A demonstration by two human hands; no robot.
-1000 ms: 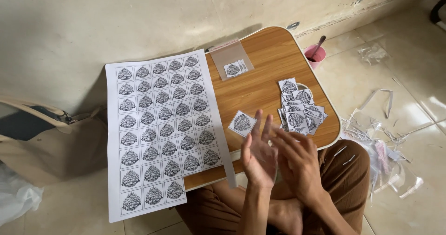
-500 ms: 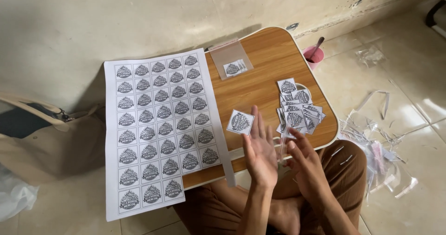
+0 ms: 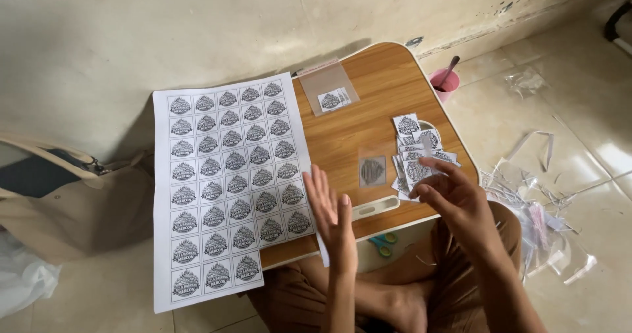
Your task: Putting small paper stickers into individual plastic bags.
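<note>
My left hand [image 3: 334, 220] is held edge-on over the front rim of the small wooden table [image 3: 368, 116], fingers straight and apart, holding nothing. My right hand [image 3: 455, 200] reaches to a pile of cut square labels [image 3: 413, 143] at the table's right side. Its thumb and forefinger sit at the pile's near edge, and I cannot tell whether they pinch a label. A single label in a clear sleeve [image 3: 372, 170] lies flat between my hands. A large white sheet of printed round emblems [image 3: 224, 175] covers the table's left part and overhangs it.
A small clear bag with a label inside [image 3: 329, 91] lies at the table's back. A pink cup with a spoon [image 3: 444, 83] stands on the floor by the wall. Scissors [image 3: 382, 242] lie under the table edge, plastic scraps [image 3: 540, 208] at right, a beige bag [image 3: 72, 195] at left.
My hands were close together in front of the table edge; now they are apart. The right one has moved out to the label pile, and the left has opened flat.
</note>
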